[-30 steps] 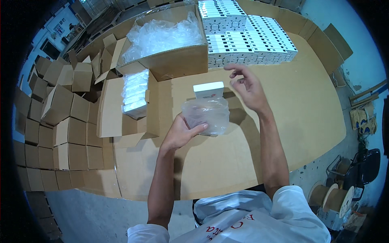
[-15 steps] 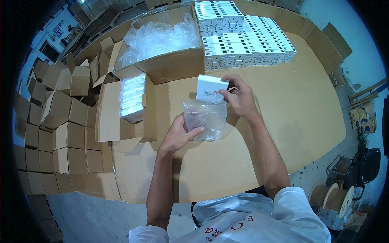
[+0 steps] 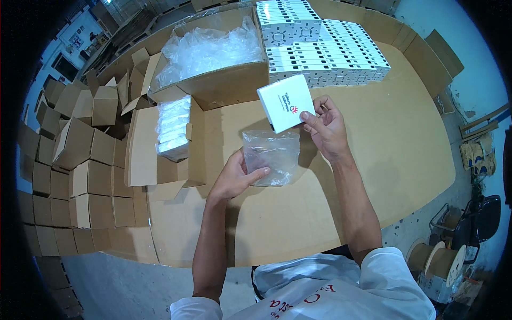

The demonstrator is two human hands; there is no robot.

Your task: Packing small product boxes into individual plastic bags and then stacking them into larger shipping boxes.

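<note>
Over the cardboard-covered counter (image 3: 384, 160), the left hand (image 3: 234, 178) pinches a clear bag (image 3: 271, 156) by its edge, while the right hand (image 3: 326, 127) grips a white box (image 3: 285, 102) tilted just above the bag.

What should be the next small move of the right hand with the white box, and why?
Probably lower the white box toward the mouth of the clear plastic bag: the right hand holds it just above the bag, which the left hand grips at its edge.
</note>
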